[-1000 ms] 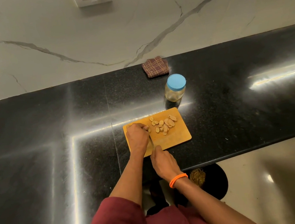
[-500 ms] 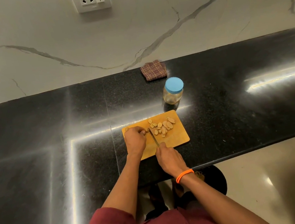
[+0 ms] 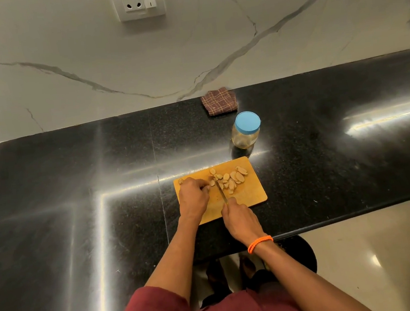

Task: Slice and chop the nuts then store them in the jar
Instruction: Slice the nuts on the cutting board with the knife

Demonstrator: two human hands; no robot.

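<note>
Your left hand [image 3: 194,197] pinches a nut at the left end of the board [image 3: 248,196], near the worktop's front edge. Your right hand [image 3: 239,219] grips the knife [image 3: 221,192], its blade just beside your left fingertips (very close!). A slip could cut you. Sliced nuts [image 3: 229,179] lie by the board's far edge. Hard chops could flick them onto the worktop. The jar [image 3: 244,131], lid on, stands behind the board.
</note>
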